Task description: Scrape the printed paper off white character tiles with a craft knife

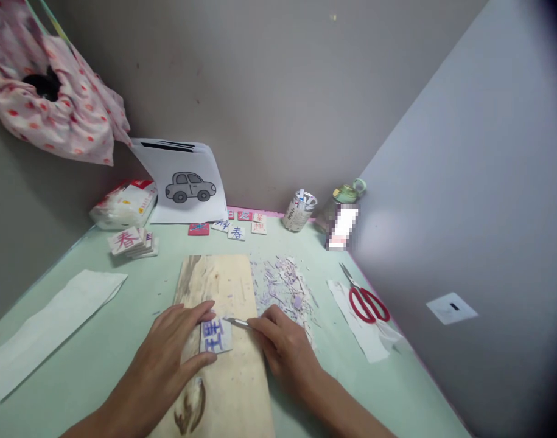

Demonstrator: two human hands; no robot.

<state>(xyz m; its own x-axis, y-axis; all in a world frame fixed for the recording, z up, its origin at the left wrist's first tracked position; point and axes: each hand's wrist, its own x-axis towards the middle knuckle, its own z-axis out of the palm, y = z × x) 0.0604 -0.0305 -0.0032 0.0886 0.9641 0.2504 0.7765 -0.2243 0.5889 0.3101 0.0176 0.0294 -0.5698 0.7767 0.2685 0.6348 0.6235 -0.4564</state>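
tile (215, 336) with blue character pinned flat on board (223, 340) near counter's front edge by left hand (171, 353); right hand (285, 344) pinches knife (238, 322), blade seemingly at tile's upper right corner.

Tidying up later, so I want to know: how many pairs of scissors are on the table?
1. The red-handled scissors lie on a paper strip at the table's right edge, apart from both hands. Others could be hidden out of view.

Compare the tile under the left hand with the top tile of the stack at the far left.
The held tile bears a blue character; the stack's top tile bears a red one. The held tile lies on the wooden board, pinned by the left hand; the other rests on a stack, untouched. Both are pale squares.
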